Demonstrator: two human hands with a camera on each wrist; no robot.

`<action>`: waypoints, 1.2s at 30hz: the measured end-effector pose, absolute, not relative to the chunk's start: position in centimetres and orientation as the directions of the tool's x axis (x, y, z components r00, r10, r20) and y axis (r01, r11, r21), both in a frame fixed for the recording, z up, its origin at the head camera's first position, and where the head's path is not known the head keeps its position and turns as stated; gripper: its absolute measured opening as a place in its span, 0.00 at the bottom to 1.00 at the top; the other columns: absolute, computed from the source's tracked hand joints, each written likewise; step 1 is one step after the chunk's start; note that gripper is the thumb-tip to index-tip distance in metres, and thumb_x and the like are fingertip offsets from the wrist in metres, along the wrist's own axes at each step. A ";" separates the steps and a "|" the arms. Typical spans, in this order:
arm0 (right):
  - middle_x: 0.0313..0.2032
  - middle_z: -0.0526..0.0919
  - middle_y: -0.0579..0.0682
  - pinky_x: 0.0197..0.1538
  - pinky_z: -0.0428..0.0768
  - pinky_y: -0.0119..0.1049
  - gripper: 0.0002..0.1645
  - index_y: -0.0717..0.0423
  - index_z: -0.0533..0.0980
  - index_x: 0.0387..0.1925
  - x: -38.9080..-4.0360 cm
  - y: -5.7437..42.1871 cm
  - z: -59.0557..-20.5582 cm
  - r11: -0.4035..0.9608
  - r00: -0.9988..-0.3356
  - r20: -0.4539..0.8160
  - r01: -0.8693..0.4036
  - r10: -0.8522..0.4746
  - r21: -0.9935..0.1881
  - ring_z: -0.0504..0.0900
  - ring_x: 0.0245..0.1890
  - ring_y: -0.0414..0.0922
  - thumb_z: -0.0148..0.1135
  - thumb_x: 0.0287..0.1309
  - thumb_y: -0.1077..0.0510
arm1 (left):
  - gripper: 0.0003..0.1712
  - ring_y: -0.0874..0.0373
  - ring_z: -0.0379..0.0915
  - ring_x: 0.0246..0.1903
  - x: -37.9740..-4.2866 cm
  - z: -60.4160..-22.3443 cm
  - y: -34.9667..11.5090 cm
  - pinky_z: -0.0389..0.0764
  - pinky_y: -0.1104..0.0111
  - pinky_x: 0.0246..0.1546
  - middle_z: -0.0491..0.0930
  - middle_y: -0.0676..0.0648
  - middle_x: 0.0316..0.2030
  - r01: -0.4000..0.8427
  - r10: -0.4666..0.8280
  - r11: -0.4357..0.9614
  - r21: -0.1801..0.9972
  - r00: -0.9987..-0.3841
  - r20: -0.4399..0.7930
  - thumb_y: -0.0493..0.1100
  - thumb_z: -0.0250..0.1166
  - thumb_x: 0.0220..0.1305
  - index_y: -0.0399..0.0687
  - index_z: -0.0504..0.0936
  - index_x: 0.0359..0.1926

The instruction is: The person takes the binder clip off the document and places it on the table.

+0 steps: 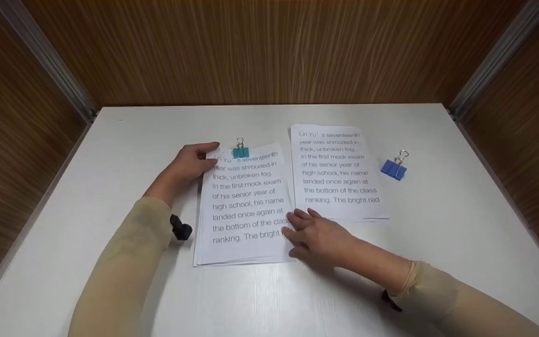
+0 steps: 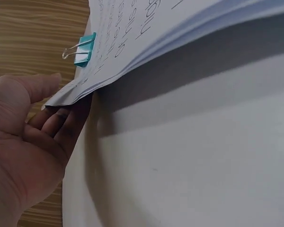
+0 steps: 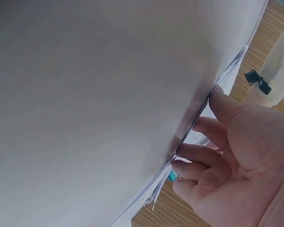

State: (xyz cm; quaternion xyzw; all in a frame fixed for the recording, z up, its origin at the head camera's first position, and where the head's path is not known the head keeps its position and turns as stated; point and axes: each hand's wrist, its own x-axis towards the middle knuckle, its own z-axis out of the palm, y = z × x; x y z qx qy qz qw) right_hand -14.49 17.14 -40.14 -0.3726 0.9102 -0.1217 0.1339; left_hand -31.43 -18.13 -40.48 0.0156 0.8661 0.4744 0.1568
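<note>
A stack of printed sheets [image 1: 246,210] lies at the left, with a teal binder clip [image 1: 241,152] on its top edge. My left hand [image 1: 190,164] holds the stack's upper left corner; in the left wrist view the thumb [image 2: 42,87] is above the paper and the other fingers are underneath, the sheets' left edge raised off the table. At the lower right edge of the same stack, my right hand [image 1: 323,238] rests with relaxed fingers spread along the side. Its thumb [image 3: 222,104] touches the paper's edge in the right wrist view.
A second stack of printed sheets [image 1: 339,173] lies just right of the first, close to the right fingertips. Beyond it sits a blue binder clip [image 1: 394,169] on the white table [image 1: 269,304]. Wood-grain panels [image 1: 269,51] stand behind and at both sides.
</note>
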 end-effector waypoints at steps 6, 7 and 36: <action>0.75 0.69 0.65 0.80 0.57 0.57 0.34 0.57 0.75 0.72 -14.5 17.0 -40.1 0.704 -0.692 -0.174 -0.630 -0.701 -0.327 0.64 0.78 0.62 0.70 0.70 0.50 | 0.31 0.49 0.46 0.82 -31.6 -41.2 -17.9 0.49 0.57 0.81 0.62 0.47 0.80 -0.203 0.144 0.450 0.869 -0.944 -0.296 0.37 0.62 0.76 0.55 0.74 0.77; 0.75 0.68 0.64 0.80 0.57 0.57 0.34 0.57 0.75 0.72 -14.5 17.0 -40.1 0.707 -0.694 -0.179 -0.626 -0.698 -0.329 0.64 0.78 0.62 0.70 0.69 0.50 | 0.31 0.50 0.45 0.82 -31.6 -41.3 -17.8 0.49 0.57 0.81 0.62 0.48 0.80 -0.215 0.140 0.435 0.875 -0.943 -0.302 0.36 0.62 0.76 0.55 0.74 0.77; 0.69 0.77 0.64 0.77 0.62 0.61 0.32 0.60 0.79 0.68 -15.1 17.3 -38.8 0.668 -0.731 -0.009 -0.619 -0.682 -0.413 0.69 0.74 0.64 0.73 0.67 0.51 | 0.28 0.62 0.61 0.77 -27.7 -36.9 -15.9 0.61 0.66 0.77 0.72 0.58 0.74 -0.020 0.058 0.241 0.970 -0.998 -0.035 0.33 0.59 0.79 0.65 0.80 0.71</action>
